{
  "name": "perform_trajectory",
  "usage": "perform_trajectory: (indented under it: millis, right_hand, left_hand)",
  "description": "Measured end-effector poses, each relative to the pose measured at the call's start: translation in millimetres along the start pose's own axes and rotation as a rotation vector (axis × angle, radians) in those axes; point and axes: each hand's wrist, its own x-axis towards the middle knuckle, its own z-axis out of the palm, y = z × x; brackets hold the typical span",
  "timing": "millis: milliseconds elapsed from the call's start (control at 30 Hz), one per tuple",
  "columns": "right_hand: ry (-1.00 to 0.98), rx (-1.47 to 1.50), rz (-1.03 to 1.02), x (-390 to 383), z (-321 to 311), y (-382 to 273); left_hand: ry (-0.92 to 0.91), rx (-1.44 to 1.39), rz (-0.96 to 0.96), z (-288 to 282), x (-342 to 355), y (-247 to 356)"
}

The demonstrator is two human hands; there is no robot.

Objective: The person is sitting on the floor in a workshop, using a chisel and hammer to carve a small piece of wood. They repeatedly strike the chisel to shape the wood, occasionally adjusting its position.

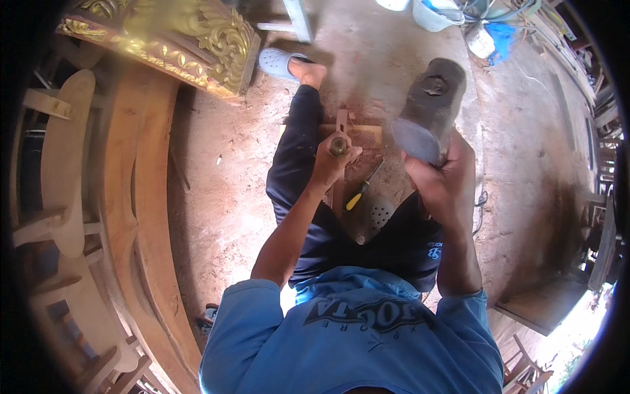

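The left hand (336, 161) is a fist, with its arm coming up from 7 o'clock. It is clamped on a tool with a round handle (338, 145), and the thumb sticks out to 3 o'clock. The right hand (449, 177) is up at 3 o'clock from the left one, with its arm coming from 6 o'clock. Its fingers are wrapped on a big dark mallet (430, 98)

All clock spots here start at the left hand. A yellow-handled tool (355, 199) lies near, between 4 and 5 o'clock, and a grey clog (380, 214) is at 5. A foot in a blue clog (277, 64) is at 11. Gold carved wood (226, 43) is at 10, and a long brown plank (125, 197) is near 9. A pale bucket (436, 16) is far off at 1. The fist is in the way, so I cannot see the tool's low end

The tool's round top pokes out of the fist and faces up. Slotted wood (342, 120) shows just past the fist at 12 o'clock. The mallet's head is at 2 o'clock, well apart from the round handle
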Motion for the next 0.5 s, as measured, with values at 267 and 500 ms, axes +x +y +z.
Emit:
perform_trajectory:
  millis: [267,500]
  right_hand:
    - [-0.33,-0.666,0.04,7.4,66.9,87.2]
    - [-0.051,-0.281,-0.096,-8.2,32.1,51.8]
  left_hand:
    - [-0.002,0.548,0.262,-1.6,-3.3,-16.5]
    - [0.033,0.207,0.134,1.5,-9.2,-29.0]
